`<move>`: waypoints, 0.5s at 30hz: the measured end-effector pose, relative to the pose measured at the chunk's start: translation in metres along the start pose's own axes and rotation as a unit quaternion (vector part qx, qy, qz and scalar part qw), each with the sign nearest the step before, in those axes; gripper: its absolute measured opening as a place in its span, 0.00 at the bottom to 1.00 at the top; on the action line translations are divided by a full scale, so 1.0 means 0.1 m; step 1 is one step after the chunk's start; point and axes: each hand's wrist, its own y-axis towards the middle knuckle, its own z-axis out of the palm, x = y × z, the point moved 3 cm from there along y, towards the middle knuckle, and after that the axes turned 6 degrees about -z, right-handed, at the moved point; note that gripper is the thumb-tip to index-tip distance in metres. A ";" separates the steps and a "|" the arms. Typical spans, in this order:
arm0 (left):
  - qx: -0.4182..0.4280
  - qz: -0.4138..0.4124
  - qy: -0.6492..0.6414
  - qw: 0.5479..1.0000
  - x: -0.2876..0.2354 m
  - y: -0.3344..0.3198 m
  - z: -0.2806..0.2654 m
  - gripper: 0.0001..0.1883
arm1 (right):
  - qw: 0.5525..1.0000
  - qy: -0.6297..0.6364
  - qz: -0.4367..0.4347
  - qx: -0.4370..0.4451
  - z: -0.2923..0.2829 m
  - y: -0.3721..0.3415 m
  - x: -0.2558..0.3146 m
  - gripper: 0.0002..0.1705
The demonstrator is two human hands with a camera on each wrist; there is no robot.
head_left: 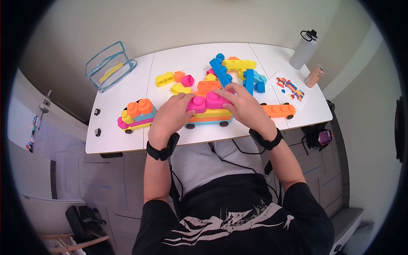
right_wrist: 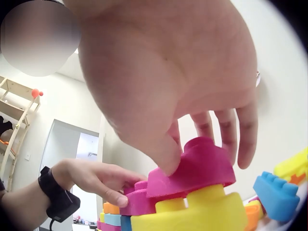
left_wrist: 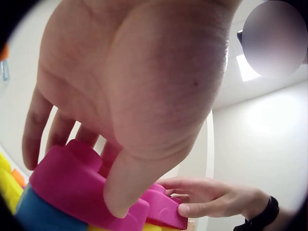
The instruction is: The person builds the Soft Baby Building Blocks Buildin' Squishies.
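Two pink blocks top a wheeled stack of yellow, orange and blue pieces in the head view. My left hand (head_left: 171, 114) grips the left pink block (head_left: 196, 104), thumb on its near side. With thumb and fingers my right hand (head_left: 247, 108) holds the right pink block (head_left: 216, 100). In the right wrist view this pink block (right_wrist: 197, 168) sits tilted over the yellow block (right_wrist: 202, 214), whose studs partly show beneath it. The left wrist view has the left pink block (left_wrist: 72, 185) above a blue piece (left_wrist: 41, 209). The fingers partly hide both pink blocks.
A wheeled block car (head_left: 138, 123) stands left, an orange wheeled base (head_left: 278, 111) right. Loose blocks, including a blue bar (head_left: 220, 71), lie behind. Farther out are a clear bag (head_left: 111, 70), a picture sheet (head_left: 290, 90), a can (head_left: 314, 76) and a bottle (head_left: 303, 51).
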 end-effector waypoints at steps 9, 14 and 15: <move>-0.008 -0.002 0.011 1.000 0.04 0.00 0.03 0.26 | 1.000 0.018 -0.010 -0.003 0.08 -0.06 -0.07 0.32; 0.009 -0.021 -0.002 1.000 0.03 -0.02 -0.03 0.28 | 1.000 0.001 -0.013 0.010 -0.01 -0.01 -0.05 0.26; 0.016 -0.019 -0.005 1.000 0.05 -0.02 -0.04 0.28 | 0.999 0.028 0.024 -0.023 -0.04 0.00 -0.16 0.24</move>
